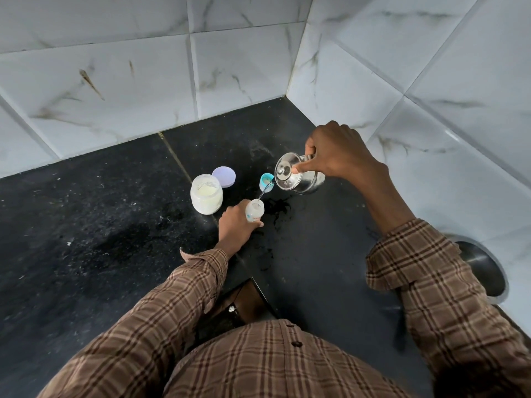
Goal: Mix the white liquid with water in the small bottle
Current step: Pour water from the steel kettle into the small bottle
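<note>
Left hand [236,223] curls its fingers low, right hand [334,152] raised (forefinger extended), both gripping.

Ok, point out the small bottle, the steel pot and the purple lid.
small bottle [254,211], head view, on its clear side wall.
steel pot [309,182], head view, on its shiny body.
purple lid [224,176], head view, on its flat top.

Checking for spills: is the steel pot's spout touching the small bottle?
Apart. The head view shows the steel pot held above the small bottle, a thin water stream bridging the gap.
</note>
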